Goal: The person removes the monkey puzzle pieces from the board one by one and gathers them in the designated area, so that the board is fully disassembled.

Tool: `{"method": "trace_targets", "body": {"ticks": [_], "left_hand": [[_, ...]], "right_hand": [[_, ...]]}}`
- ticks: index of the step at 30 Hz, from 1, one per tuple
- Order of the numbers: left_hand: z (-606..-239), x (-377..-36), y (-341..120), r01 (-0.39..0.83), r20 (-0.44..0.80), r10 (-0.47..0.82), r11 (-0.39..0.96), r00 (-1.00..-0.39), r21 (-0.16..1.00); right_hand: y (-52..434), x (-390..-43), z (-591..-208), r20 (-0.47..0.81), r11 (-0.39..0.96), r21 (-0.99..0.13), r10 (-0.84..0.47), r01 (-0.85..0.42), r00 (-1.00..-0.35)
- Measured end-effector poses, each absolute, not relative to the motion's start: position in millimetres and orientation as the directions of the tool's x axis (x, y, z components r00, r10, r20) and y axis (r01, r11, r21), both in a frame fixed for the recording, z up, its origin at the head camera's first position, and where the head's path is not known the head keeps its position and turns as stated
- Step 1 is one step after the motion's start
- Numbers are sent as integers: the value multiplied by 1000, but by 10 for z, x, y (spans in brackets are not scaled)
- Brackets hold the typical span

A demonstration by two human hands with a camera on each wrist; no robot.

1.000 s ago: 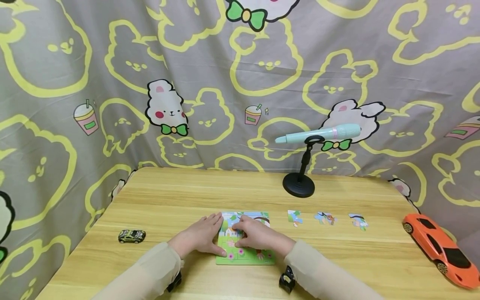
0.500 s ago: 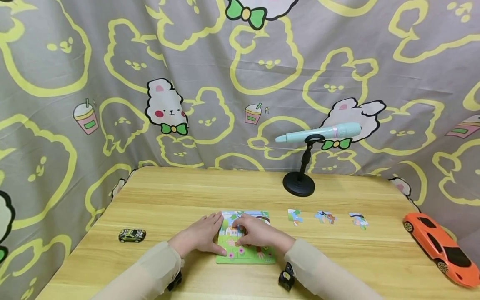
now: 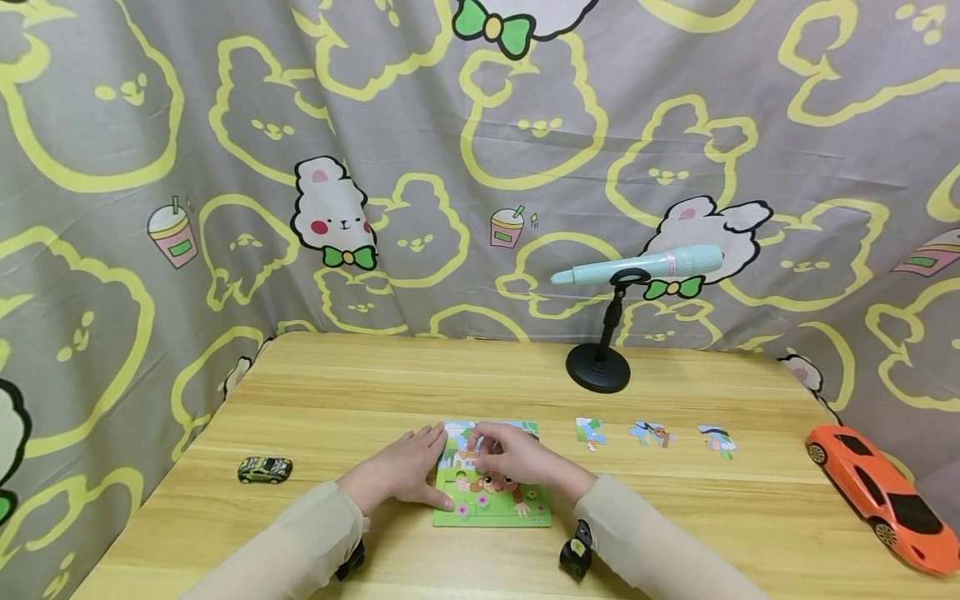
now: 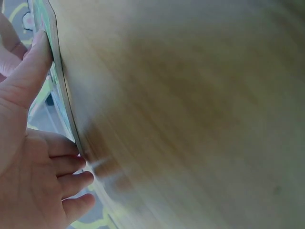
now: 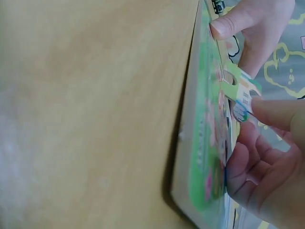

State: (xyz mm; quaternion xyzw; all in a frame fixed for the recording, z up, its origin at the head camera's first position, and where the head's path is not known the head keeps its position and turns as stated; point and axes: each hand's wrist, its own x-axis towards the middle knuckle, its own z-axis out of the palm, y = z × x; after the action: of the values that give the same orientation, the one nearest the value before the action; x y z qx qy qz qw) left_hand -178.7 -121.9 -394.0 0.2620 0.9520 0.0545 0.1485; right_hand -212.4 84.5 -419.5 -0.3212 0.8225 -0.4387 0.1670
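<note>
A green picture puzzle board (image 3: 491,515) lies on the wooden table (image 3: 360,392) near its front edge. My left hand (image 3: 405,471) lies flat beside the board with straight fingers, its thumb pressing the board's left edge (image 4: 62,95). My right hand (image 3: 504,454) hovers over the middle of the board and pinches one puzzle piece (image 5: 240,93), which is tilted up off the board (image 5: 205,157). The left thumb (image 5: 233,21) shows at the board's far edge in the right wrist view.
Three loose puzzle pieces (image 3: 590,433) (image 3: 650,435) (image 3: 716,442) lie in a row right of the board. A turquoise pen (image 3: 637,268) rests on a black stand (image 3: 597,369) behind them. A small toy car (image 3: 264,470) sits left, an orange car (image 3: 881,496) far right.
My right hand has drawn up and back from the board with a piece pinched in it, uncovering more of the picture below. The left hand has stayed put.
</note>
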Motion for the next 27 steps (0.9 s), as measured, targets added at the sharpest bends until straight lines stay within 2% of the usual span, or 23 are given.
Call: {"method": "trace_targets", "body": {"ticks": [14,27], "left_hand": [[-3970,-1801,-1224,488,-259,511,860,-820,150],[-3986,-1807,-1227,490,-264,514,858,-817,153]], "right_hand": [[965,-2068,-4091,48,339,-889,-601,-309,-798],[1538,-2140,-4087,22,356,-905,-507,-232,-861]]}}
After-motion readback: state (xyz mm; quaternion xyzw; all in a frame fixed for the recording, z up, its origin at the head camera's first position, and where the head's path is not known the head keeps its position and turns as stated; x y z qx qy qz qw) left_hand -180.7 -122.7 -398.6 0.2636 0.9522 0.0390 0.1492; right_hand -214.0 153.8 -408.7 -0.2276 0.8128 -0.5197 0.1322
